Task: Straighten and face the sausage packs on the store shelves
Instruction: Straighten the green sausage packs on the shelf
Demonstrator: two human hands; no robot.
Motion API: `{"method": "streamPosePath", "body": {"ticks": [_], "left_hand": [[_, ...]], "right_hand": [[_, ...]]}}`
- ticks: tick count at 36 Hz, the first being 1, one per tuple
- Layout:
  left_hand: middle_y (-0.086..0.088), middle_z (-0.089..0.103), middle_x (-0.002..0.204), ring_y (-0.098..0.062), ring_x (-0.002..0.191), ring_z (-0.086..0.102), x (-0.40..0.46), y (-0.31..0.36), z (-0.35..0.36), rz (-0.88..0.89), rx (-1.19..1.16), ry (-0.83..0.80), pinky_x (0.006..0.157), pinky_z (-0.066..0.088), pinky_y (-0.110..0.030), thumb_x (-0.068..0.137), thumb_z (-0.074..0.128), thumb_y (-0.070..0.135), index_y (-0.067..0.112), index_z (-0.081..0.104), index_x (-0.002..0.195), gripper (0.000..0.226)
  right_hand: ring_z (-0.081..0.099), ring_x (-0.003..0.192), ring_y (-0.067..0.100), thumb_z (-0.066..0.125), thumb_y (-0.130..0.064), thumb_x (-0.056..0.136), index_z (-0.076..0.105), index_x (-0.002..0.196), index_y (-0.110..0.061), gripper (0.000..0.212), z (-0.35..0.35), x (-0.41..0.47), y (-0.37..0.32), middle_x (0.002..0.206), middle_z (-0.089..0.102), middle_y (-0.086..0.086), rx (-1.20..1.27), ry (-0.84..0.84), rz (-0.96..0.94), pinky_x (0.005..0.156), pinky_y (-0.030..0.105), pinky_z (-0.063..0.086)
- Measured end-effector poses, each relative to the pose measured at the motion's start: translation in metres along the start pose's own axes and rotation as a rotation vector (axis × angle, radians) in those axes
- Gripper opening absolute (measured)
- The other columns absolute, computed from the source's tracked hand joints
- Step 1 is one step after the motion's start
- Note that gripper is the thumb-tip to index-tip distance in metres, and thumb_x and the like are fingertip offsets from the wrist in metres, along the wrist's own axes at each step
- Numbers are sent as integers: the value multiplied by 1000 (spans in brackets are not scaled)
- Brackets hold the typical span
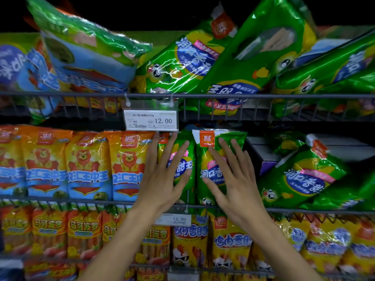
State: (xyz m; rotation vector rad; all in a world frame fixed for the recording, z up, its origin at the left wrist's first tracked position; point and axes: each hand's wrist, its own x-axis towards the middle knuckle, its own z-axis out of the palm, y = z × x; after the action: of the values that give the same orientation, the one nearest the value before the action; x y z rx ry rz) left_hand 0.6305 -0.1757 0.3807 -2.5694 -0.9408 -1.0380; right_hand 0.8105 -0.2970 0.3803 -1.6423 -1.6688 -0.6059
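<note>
Two green sausage packs stand upright side by side on the middle shelf. My left hand [162, 175] lies flat with spread fingers on the left green pack [183, 157]. My right hand [233, 175] lies flat on the right green pack [205, 159], fingers straight. To the right, another green pack [304, 179] leans tilted, with more behind it. Orange and blue lion packs [85, 165] stand in a neat row to the left. On the top shelf, green packs [182, 61] and a blue pack [89, 55] lie tumbled at angles.
A wire rail [60, 94] fronts the top shelf, with a price tag [150, 120] reading 12.00. A second tag [178, 219] hangs on the middle rail. Orange and yellow packs [83, 230] fill the bottom shelf. A dark box [265, 157] shows behind the tilted packs.
</note>
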Motion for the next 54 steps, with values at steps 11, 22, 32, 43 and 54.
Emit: {"method": "streamPosePath", "body": {"ticks": [11, 22, 32, 43, 54], "left_hand": [[4, 0, 172, -29, 158, -11, -13, 25, -12, -11, -112, 52, 126, 6, -58, 103, 44, 48, 26, 17, 163, 70], [4, -1, 172, -27, 159, -5, -24, 88, 22, 216, -47, -97, 124, 1, -52, 106, 29, 51, 31, 12, 164, 63], [11, 28, 165, -19, 155, 21, -22, 145, 18, 210, -401, -3, 124, 27, -48, 103, 49, 41, 26, 42, 155, 54], [14, 9, 163, 0, 148, 12, 6, 202, 43, -114, -613, -307, 114, 21, -19, 96, 58, 56, 36, -2, 162, 91], [10, 36, 149, -8, 145, 31, 14, 193, 41, -303, -757, -296, 104, 27, -3, 91, 70, 49, 37, 28, 147, 71]], "right_hand": [[12, 157, 16, 64, -37, 100, 42, 154, -24, 60, -25, -18, 1, 166, 26, -8, 188, 58, 3, 128, 38, 16], [41, 137, -8, 65, -30, 94, 55, 141, -32, 47, -80, -102, 46, 143, 46, -33, 309, 237, 443, 107, 7, 34], [52, 130, -5, 77, -49, 74, 34, 156, -35, 93, -115, -121, 68, 147, 51, -21, 716, 209, 808, 111, 33, 45], [53, 131, 2, 82, -42, 71, 23, 161, -29, 109, -108, -92, 64, 150, 49, -14, 942, 339, 797, 108, 28, 46], [58, 125, 2, 77, -16, 89, 52, 142, -34, 61, -89, -93, 81, 131, 61, -17, 849, 287, 604, 108, 32, 50]]}}
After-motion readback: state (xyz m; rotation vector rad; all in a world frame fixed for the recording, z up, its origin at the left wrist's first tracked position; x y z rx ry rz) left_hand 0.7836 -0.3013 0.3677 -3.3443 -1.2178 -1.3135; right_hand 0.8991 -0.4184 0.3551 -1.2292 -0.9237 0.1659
